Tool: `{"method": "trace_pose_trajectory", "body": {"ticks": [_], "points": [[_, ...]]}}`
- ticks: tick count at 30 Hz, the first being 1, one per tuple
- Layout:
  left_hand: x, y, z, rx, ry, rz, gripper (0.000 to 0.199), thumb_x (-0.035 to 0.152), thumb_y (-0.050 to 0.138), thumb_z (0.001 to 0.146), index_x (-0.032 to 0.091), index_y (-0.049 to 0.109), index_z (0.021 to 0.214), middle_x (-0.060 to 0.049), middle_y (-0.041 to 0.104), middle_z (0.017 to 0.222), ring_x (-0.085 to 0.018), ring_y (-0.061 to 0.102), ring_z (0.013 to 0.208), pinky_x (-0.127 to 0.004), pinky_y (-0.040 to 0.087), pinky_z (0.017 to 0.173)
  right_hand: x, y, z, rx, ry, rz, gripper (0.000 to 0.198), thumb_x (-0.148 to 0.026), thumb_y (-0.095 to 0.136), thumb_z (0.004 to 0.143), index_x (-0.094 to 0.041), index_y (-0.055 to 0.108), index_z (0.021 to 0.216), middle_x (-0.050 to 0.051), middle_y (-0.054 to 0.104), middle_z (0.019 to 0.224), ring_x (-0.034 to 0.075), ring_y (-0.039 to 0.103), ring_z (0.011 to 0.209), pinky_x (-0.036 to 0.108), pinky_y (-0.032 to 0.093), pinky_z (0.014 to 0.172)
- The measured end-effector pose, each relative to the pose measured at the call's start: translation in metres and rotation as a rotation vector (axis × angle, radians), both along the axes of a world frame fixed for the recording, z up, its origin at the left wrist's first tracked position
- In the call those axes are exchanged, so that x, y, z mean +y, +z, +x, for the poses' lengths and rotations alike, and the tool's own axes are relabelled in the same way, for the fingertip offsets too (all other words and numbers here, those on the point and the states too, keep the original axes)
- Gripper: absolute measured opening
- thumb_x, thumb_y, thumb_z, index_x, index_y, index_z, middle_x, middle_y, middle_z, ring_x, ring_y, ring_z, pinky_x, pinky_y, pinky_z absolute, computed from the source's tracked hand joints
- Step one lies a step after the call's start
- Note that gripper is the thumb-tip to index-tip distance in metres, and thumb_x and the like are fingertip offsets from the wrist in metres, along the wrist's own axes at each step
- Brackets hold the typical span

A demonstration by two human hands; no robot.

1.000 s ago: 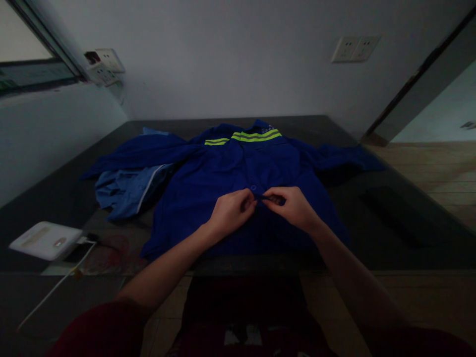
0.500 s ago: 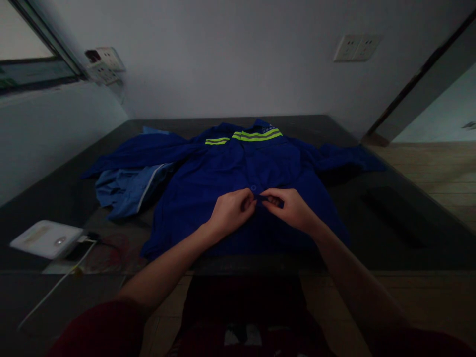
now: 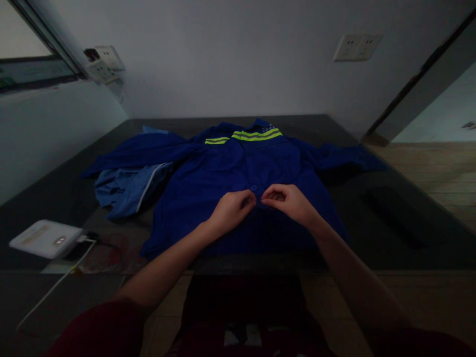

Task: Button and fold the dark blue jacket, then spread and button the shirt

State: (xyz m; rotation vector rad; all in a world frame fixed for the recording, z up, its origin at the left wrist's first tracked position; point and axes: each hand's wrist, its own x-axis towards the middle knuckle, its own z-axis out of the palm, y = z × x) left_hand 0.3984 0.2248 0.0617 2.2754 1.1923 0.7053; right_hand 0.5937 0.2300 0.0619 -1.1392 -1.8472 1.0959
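A dark blue work jacket (image 3: 208,188) with yellow-green reflective stripes lies spread on a dark table, its collar toward the wall and its sleeves out to both sides. My left hand (image 3: 233,207) pinches the front of the jacket near its middle line. Close beside it, my right hand (image 3: 289,202) has thumb and fingers pressed together on the same front edge. Just above the gap between my fingertips shows a round button (image 3: 254,188). What exactly lies between the fingertips is too dark and small to see.
A lighter blue garment (image 3: 124,188) with white piping lies partly under the left sleeve. At the left sit a white box-like device (image 3: 46,239) and its white cable (image 3: 55,286). A dark flat object (image 3: 397,215) rests at the right. Wall sockets (image 3: 357,47) are above the table (image 3: 357,248).
My right hand has shifted slightly up and its fingers are drawn closer together. My left hand stays almost where it was. The jacket lies the same.
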Motion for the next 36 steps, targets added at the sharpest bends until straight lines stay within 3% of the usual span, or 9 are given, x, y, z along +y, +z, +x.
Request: {"method": "trace_pose_trajectory", "body": {"ticks": [13,20,27,36], "points": [[0.000,-0.001,0.000,0.008,-0.072,-0.074,0.016,0.016,0.046,0.085,0.016,0.061,0.080,0.001,0.062,0.063,-0.012,0.059,0.061,-0.021,0.040,0.058,-0.003,0.001,-0.002,-0.204,-0.018,0.149,0.011,-0.026,0.066,0.076,-0.016,0.067,0.072,0.001,0.064,0.065,0.011,0.056,0.058,0.023,0.038,0.055],[-0.002,0.004,0.000,-0.052,-0.073,-0.137,0.018,0.010,0.047,0.079,0.016,0.062,0.085,0.001,0.064,0.068,-0.011,0.059,0.063,-0.021,0.040,0.060,-0.004,0.002,-0.002,-0.319,-0.031,0.234,0.008,-0.023,0.067,0.076,-0.017,0.063,0.070,0.000,0.064,0.066,0.012,0.055,0.060,0.023,0.035,0.056],[0.000,0.004,0.000,-0.097,-0.029,-0.167,0.027,0.034,0.046,0.088,0.015,0.058,0.072,0.001,0.059,0.062,-0.011,0.053,0.057,-0.021,0.037,0.054,-0.010,0.003,-0.009,-0.342,-0.034,0.296,0.011,-0.021,0.064,0.079,-0.017,0.060,0.069,0.000,0.061,0.066,0.013,0.054,0.063,0.023,0.034,0.057],[0.000,0.004,0.001,-0.198,0.000,-0.215,0.027,0.035,0.046,0.088,0.016,0.054,0.071,0.002,0.057,0.061,-0.010,0.050,0.056,-0.021,0.035,0.053,-0.012,0.008,-0.009,-0.210,-0.048,0.300,0.018,-0.027,0.061,0.081,-0.017,0.060,0.067,0.001,0.060,0.065,0.013,0.053,0.061,0.024,0.037,0.057]]}}
